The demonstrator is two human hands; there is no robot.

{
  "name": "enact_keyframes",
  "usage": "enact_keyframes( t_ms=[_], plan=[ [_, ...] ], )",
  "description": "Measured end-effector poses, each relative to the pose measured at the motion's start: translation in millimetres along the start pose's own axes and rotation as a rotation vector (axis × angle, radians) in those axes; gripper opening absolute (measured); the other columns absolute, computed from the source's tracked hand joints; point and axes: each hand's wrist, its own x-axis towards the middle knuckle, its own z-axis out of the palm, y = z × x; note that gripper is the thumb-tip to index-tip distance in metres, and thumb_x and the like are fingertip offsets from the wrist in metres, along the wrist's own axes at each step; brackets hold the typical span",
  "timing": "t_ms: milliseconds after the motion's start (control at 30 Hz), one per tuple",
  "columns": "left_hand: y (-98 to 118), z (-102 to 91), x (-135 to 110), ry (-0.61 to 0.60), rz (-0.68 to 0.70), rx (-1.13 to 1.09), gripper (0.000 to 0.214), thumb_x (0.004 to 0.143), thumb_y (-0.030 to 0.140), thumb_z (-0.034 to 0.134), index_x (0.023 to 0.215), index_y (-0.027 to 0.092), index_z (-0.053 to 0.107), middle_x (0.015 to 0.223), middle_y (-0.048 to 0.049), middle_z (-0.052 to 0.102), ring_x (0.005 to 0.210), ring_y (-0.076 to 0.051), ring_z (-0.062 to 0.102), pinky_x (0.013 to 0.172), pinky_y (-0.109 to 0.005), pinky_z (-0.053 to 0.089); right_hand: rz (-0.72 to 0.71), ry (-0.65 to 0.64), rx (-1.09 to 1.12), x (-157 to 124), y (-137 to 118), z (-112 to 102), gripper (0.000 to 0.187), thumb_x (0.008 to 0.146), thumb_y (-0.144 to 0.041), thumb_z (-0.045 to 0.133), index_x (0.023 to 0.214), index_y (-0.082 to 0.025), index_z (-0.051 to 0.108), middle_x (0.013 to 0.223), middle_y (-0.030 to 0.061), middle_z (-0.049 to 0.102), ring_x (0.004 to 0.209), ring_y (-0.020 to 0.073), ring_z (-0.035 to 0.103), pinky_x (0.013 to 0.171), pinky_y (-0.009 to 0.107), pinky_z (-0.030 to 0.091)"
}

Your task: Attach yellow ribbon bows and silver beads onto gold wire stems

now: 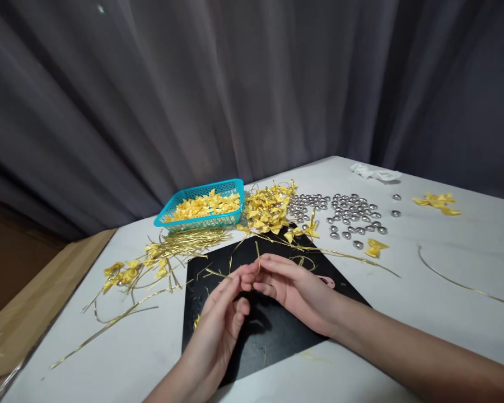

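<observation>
Over the black mat (pixel 256 347), my left hand (pixel 220 316) and my right hand (pixel 292 285) meet at their fingertips. Both pinch a short gold twist tie (pixel 257 250), whose end sticks up between them. Whether anything else sits in the fingers is hidden. Loose gold strands and clippings lie on the mat around the hands. Just beyond it are a pile of yellow ribbon bows (pixel 269 207) with gold ties and a scatter of silver drop-shaped beads (pixel 353 210). A pink rounded object (pixel 326 281) shows partly behind my right wrist.
A turquoise basket (pixel 197 224) of yellow bows stands at the back left, with a bundle of gold ties (pixel 193 242) before it. More bows (pixel 121 274) lie left. At right are yellow ribbon pieces (pixel 437 201), white cloth (pixel 373 172) and a long gold strand (pixel 457 287).
</observation>
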Motion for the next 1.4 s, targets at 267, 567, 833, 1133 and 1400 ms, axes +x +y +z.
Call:
enact_keyframes(
  t_ms=[267, 567, 833, 1133, 1400],
  plan=[
    [11.5, -2.1, 1.9, 0.039, -0.042, 0.013, 0.03, 0.084, -0.003, 0.049, 0.105, 0.01, 0.066, 0.089, -0.0075, 0.074, 0.074, -0.01, 0.071, 0.061, -0.009, 0.056, 0.05, 0.138, 0.079, 7.7, -2.8, -11.6, 0.012, 0.081, -0.016, 0.058, 0.072, -0.012, 0.065, 0.081, 0.0054, 0.068, 0.073, 0.0075, 0.065, 0.073, 0.016, 0.052],
    [-1.9, -16.5, 16.3, -0.073, -0.068, -0.049, 0.022, 0.089, 0.008, 0.049, 0.104, 0.009, 0.065, 0.082, -0.0072, 0.072, 0.066, -0.009, 0.067, 0.064, -0.016, 0.057, 0.087, 0.136, 0.006, 7.4, -7.0, -10.6, 0.005, 0.074, -0.012, 0.065, 0.075, -0.012, 0.069, 0.078, 0.0031, 0.068, 0.056, 0.0033, 0.058, 0.056, 0.012, 0.049],
    [2.8, -7.7, 13.9, 0.033, -0.138, -0.254, 0.026, 0.093, 0.007, 0.038, 0.087, 0.007, 0.063, 0.071, -0.0048, 0.063, 0.055, -0.006, 0.061, 0.053, -0.013, 0.054, 0.167, -0.002, -0.037, 2.9, -4.4, -9.5, 0.009, 0.075, -0.021, 0.066, 0.079, -0.017, 0.06, 0.067, -0.0066, 0.054, 0.037, -0.0014, 0.032, 0.035, 0.012, 0.023],
    [4.6, -12.0, 8.9, -0.132, -0.219, -0.352, 0.047, 0.098, 0.017, 0.022, 0.064, 0.011, 0.054, 0.048, 0.0046, 0.04, 0.035, -0.003, 0.04, 0.036, -0.012, 0.036, 0.208, -0.067, -0.184, 3.3, -0.8, -13.9, 0.012, 0.073, -0.022, 0.068, 0.08, -0.014, 0.064, 0.071, -0.0029, 0.062, 0.033, -0.0036, 0.027, 0.034, 0.014, 0.014],
    [-0.1, -15.4, 5.8, -0.329, -0.171, -0.064, 0.032, 0.074, 0.019, 0.056, 0.047, 0.016, 0.039, 0.049, 0.0047, 0.035, 0.044, -0.006, 0.029, 0.041, -0.016, 0.034, 0.192, 0.003, -0.312, 3.8, -5.5, -11.3, 0.02, 0.068, -0.027, 0.072, 0.073, -0.013, 0.058, 0.057, -0.0072, 0.05, 0.033, -0.0032, 0.022, 0.033, 0.014, 0.012]
  ],
)
